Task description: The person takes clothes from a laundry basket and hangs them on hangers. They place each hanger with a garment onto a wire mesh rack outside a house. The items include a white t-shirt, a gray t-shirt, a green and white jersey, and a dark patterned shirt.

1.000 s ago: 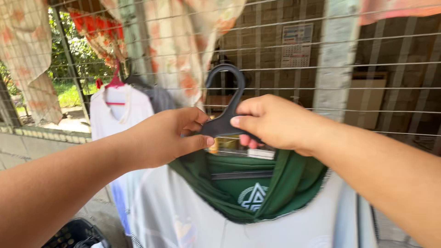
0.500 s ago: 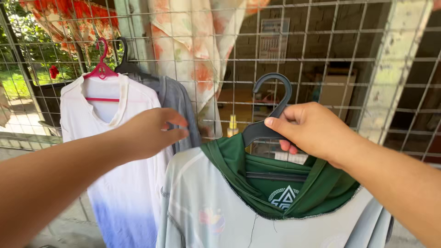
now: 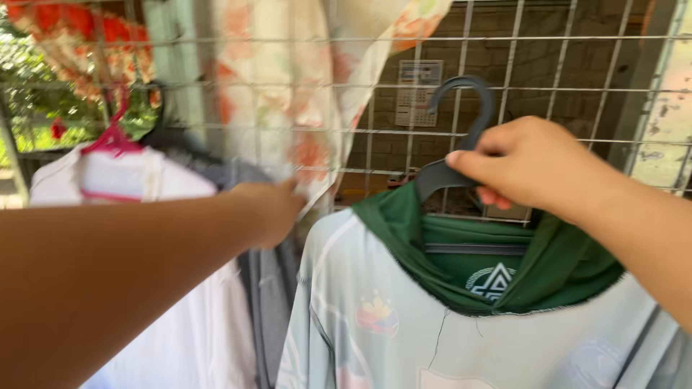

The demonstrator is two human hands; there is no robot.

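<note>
My right hand [image 3: 537, 162] grips a dark plastic hanger [image 3: 461, 130] just below its hook, in front of a wire mesh fence [image 3: 548, 86]. On the hanger hangs a pale grey shirt with a green hooded collar [image 3: 404, 302]. My left hand [image 3: 270, 209] reaches forward and touches a grey garment [image 3: 270, 288] that hangs between the pale shirt and a white shirt [image 3: 144, 187] on a pink hanger [image 3: 112, 137]. The left hand is blurred and its fingers are hard to make out.
A floral orange and cream cloth [image 3: 288, 86] is draped over the mesh above the left hand. Behind the mesh stands a brick wall with a small paper sheet [image 3: 418, 90]. Green plants [image 3: 43, 94] show at the far left.
The left hand let go of the dark hanger and moved left to the grey garment. The right hand carried the hanger and shirt to the right and up toward the mesh.
</note>
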